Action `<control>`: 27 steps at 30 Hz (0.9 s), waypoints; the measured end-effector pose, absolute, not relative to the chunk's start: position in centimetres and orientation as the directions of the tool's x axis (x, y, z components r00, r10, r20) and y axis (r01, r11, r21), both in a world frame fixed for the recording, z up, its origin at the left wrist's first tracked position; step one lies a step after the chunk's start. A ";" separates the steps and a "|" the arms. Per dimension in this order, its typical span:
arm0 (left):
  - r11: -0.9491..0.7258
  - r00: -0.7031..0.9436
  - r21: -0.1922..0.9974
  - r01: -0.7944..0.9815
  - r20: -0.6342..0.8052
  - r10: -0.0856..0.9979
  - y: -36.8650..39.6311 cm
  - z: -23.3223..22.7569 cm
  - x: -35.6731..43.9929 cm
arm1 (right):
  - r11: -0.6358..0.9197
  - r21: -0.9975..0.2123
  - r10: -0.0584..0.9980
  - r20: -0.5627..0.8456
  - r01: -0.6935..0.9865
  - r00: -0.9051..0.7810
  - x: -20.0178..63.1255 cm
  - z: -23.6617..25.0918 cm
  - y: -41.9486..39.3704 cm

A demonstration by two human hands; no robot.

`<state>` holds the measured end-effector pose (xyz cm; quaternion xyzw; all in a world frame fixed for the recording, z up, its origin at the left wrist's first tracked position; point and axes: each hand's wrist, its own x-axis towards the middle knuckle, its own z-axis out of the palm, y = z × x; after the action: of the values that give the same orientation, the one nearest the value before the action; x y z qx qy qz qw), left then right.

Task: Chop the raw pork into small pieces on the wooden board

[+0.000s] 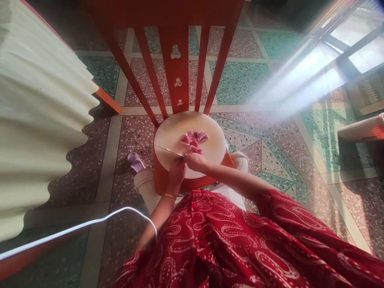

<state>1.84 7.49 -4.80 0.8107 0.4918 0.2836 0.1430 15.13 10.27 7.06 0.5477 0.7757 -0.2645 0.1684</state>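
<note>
A round pale cutting board (168,126) lies on the seat of a wooden chair in front of me. Several pieces of raw pink meat (195,137) are heaped near its middle. My right hand (195,161) is closed around the handle of a knife (168,150), just in front of the meat. The thin blade points left across the board, with small pale bits along it. Against the knife near its handle, my left hand (177,169) is closed; its fingertips are mostly hidden, and I cannot make out what they grip.
The reddish chair (174,68) has a slatted back rising beyond the board. A pale wavy-edged cloth (45,120) hangs at the left. A white cable (90,222) crosses the lower left. My legs straddle the chair on a speckled tile floor (240,84). Bright light enters at the right.
</note>
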 end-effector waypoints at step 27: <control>-0.419 0.278 0.560 0.715 0.323 0.905 7.1 -4.8 1.6 | 0.245 -0.228 0.782 -0.528 0.942 -0.331 14.8 7.1 10.0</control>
<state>1.64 7.06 -4.79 0.7844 0.5162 0.3073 0.1544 14.82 10.04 7.10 0.5573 0.7735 -0.2589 0.1550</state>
